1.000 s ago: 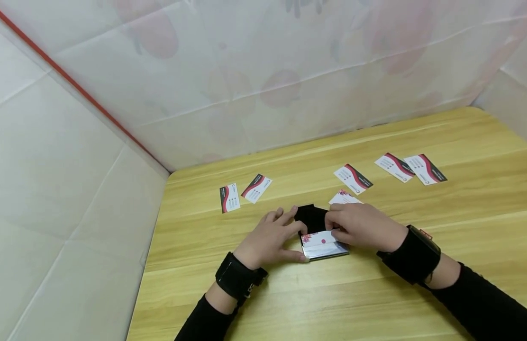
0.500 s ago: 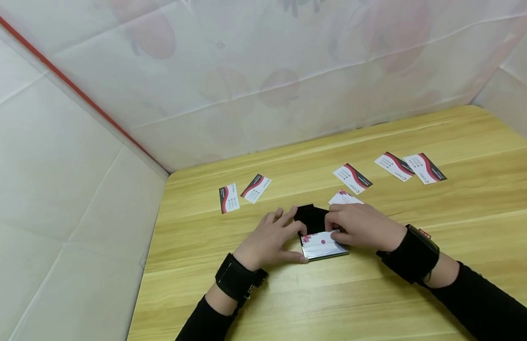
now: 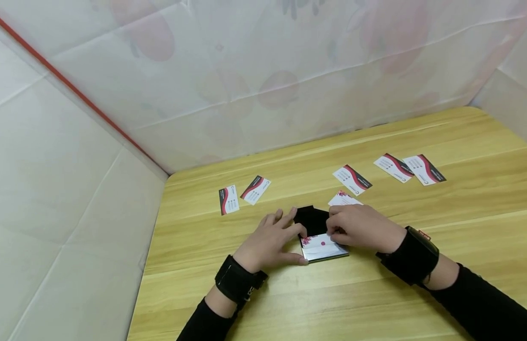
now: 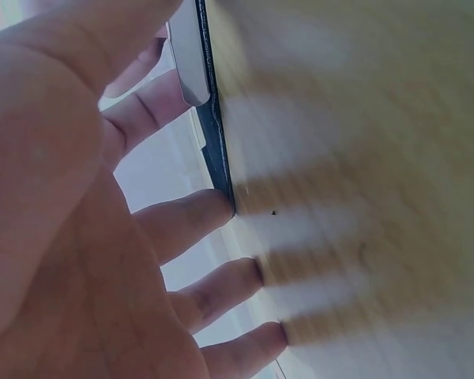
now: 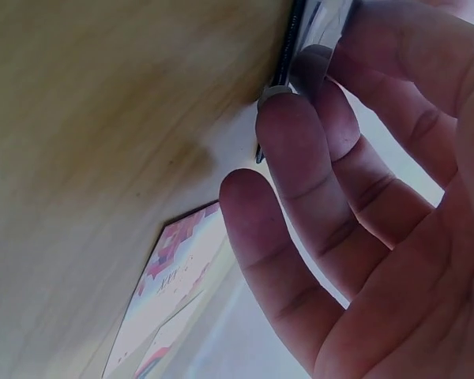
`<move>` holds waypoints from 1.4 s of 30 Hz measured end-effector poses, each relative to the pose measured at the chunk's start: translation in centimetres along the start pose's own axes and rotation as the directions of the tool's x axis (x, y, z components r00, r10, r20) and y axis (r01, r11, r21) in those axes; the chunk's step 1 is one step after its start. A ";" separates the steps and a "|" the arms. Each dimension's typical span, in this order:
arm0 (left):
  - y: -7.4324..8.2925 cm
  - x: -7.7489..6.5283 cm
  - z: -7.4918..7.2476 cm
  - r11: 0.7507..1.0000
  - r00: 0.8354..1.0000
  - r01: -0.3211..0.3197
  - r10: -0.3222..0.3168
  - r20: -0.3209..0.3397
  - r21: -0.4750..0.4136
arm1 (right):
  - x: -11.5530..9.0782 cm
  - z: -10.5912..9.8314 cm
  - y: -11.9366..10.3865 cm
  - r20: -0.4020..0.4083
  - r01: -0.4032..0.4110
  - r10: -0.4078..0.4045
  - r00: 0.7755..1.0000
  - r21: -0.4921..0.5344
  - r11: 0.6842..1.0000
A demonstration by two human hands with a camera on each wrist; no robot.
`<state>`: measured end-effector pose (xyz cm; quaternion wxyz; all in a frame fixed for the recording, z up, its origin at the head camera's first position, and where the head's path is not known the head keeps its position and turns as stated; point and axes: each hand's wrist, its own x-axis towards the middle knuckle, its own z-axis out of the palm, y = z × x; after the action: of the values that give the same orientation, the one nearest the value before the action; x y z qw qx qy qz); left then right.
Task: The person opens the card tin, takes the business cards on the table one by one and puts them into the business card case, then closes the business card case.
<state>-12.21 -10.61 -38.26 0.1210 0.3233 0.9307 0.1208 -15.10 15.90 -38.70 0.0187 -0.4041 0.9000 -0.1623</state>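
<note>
An opened card case [image 3: 312,220] lies on the table in the head view, its black flap folded back and a shiny silver pocket at the front. A white business card with pink flowers [image 3: 316,240] sits at the pocket. My left hand [image 3: 269,239] holds the case by its left side, thumb at the front corner, index finger by the card. The left wrist view shows two of its fingers spread beyond the case edge [image 4: 213,150]. My right hand [image 3: 357,227] pinches the card's right end; in the right wrist view its fingertips [image 5: 288,118] meet the case edge.
Another floral card [image 3: 343,198] lies just behind my right hand. Farther right are a black, red and white card [image 3: 352,179] and an overlapping pair [image 3: 424,169]. Two more cards [image 3: 229,199] lie at the back left. A pale curtain [image 3: 255,104] hangs behind the wooden table [image 3: 331,303].
</note>
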 end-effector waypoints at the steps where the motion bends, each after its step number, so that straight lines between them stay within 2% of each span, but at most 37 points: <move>1: 0.0 0.0 0.0 1.000 1.000 0.001 -0.001 -0.001 -0.002 | 0.0 0.0 0.0 0.000 -0.003 0.003 1.000 -0.005 1.000; 6: 0.2 0.2 -0.2 1.000 1.000 0.014 -0.014 0.001 -0.009 | 0.1 -0.1 0.1 0.010 -0.013 0.013 1.000 -0.006 1.000; 13: 0.2 0.0 -0.4 0.996 0.999 0.046 -0.048 0.026 0.071 | 0.1 -0.1 0.2 0.010 -0.014 0.013 1.000 0.036 0.999; 21: 0.0 0.0 -0.4 0.996 0.998 0.054 -0.056 0.024 0.077 | 0.0 -0.1 0.2 -0.012 -0.001 0.001 1.000 0.030 1.000; 24: 0.0 0.1 -0.3 0.996 0.998 0.055 -0.057 0.027 0.072 | -0.1 -0.1 0.5 -0.049 -0.003 0.004 0.999 0.033 0.999; 27: 0.0 0.1 -0.3 0.996 0.998 0.053 -0.055 0.028 0.071 | -0.2 -0.5 1.3 -0.102 -0.047 0.048 0.994 0.010 0.999; 30: 0.0 0.2 -0.3 0.996 0.998 0.048 -0.050 0.026 0.071 | -0.5 -1.4 2.3 -0.129 -0.130 0.124 0.984 -0.037 0.991; 36: -0.1 0.2 -0.2 0.997 0.998 0.048 -0.050 0.029 0.066 | -1.3 -2.6 4.6 -0.048 -0.260 0.256 0.965 -0.092 0.961; 39: -0.2 0.2 -0.1 0.997 0.998 0.049 -0.051 0.028 0.066 | -1.5 -2.5 5.4 0.005 -0.293 0.296 0.955 -0.103 0.950; 42: -0.3 0.1 0.0 0.997 0.998 0.049 -0.051 0.026 0.066 | -1.6 -2.3 5.9 0.016 -0.317 0.320 0.947 -0.106 0.943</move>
<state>-12.49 -10.81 -38.34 0.1261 0.3052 0.9403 0.0827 -18.68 21.40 -38.47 0.0387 -0.2564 0.9601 -0.1044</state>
